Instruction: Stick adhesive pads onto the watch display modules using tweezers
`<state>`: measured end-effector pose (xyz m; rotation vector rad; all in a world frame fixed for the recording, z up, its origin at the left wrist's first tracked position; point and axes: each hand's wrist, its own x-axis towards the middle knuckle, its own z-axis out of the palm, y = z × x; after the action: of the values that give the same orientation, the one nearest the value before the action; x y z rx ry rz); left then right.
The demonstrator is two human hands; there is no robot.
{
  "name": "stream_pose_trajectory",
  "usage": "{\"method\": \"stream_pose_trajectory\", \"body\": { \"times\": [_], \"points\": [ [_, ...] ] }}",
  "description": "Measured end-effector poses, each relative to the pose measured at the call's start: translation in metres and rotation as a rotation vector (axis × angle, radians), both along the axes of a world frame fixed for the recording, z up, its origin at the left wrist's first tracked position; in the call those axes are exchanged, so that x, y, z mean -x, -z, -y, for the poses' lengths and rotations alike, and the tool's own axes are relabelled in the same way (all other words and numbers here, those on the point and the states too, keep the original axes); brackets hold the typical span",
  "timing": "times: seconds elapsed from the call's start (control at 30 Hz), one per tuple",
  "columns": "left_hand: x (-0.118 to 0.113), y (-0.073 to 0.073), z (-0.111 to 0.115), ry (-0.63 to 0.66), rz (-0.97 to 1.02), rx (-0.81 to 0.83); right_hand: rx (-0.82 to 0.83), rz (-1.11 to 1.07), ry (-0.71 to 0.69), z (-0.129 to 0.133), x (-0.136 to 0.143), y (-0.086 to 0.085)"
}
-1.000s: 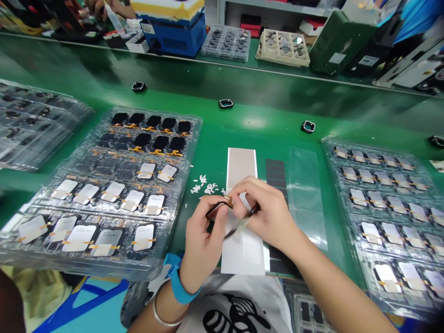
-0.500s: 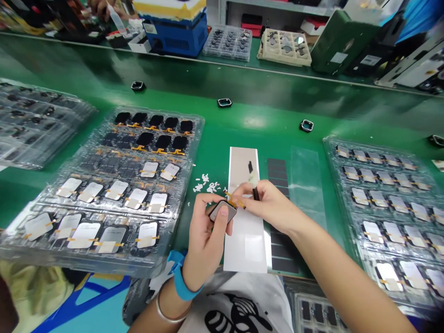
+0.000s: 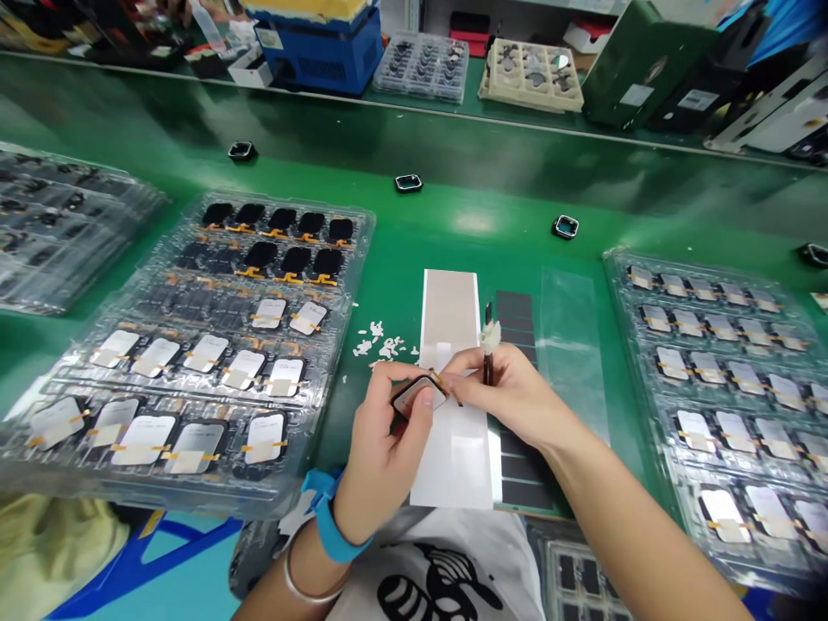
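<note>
My left hand (image 3: 388,431) is closed around a small watch screen (image 3: 411,395), its pale back turned up under my thumb. An orange ribbon cable (image 3: 440,379) sticks out from the screen's right edge. My right hand (image 3: 501,384) pinches at that cable and also grips dark tweezers (image 3: 488,366) with a whitish wad (image 3: 490,336) wrapped on them. Whether the tips touch the cable I cannot tell. Beneath both hands lies a pale strip sheet (image 3: 449,302) of stickers. White scraps (image 3: 381,345) are scattered beside it.
A clear tray (image 3: 362,250) of screens stands left, another tray (image 3: 621,285) right. A dark-pieced sheet (image 3: 517,483) and clear film (image 3: 569,310) lie right of the strip. Watch frames (image 3: 409,183) sit farther back. A shelf behind holds a blue machine (image 3: 320,56) and boxes.
The tweezers have swung more upright and shifted right with my right hand. The screen has tilted slightly in my left hand. The whole view has moved a little.
</note>
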<state>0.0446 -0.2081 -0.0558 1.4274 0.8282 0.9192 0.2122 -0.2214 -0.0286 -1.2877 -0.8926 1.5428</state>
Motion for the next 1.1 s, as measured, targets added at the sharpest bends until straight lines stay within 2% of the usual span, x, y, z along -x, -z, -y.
{"method": "stream_pose_trajectory", "body": {
  "times": [0.2,0.4,0.63,0.83,1.0,1.1],
  "points": [
    [0.003,0.001,0.003,0.051,0.056,0.162,-0.114,0.142,0.004,0.006,0.003,0.001],
    [0.005,0.001,0.005,0.077,0.082,0.215,-0.276,0.278,0.047,0.006,0.008,-0.004],
    [0.001,0.0,0.002,0.057,0.067,0.198,-0.302,0.308,0.056,0.007,0.008,0.0],
    [0.002,0.0,0.003,0.045,0.014,0.107,-0.332,0.288,0.052,0.007,0.009,-0.004],
    [0.002,-0.001,0.001,0.04,0.004,0.117,-0.272,0.283,0.038,0.006,0.009,-0.002],
    [0.002,-0.002,0.001,0.066,-0.035,0.11,-0.28,0.305,0.144,0.004,-0.003,-0.001]
  ]
}}
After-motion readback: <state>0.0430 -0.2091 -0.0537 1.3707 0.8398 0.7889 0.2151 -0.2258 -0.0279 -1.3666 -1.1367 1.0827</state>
